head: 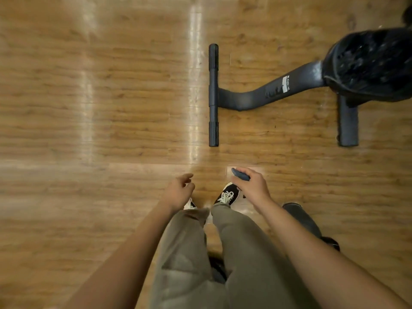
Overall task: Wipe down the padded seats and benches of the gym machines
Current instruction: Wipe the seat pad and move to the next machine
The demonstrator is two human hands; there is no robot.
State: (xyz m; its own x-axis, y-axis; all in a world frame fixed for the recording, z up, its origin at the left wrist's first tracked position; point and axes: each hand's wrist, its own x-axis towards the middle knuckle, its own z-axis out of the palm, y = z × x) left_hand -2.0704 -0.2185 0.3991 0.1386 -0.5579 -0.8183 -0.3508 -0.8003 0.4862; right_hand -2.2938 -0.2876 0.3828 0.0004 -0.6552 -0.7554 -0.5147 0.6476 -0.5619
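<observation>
ahead of the right hand (pixel 252 186), which holds a small object (pixel 240 174), a crossbar (pixel 213 94) lies on the floor (pixel 111 108), its frame tube (pixel 267 92) running rightward to the padded seat (pixel 370 65) well ahead and right, with the left hand (pixel 178 192) near on its left and a shoe (pixel 227 195) below between them.
</observation>
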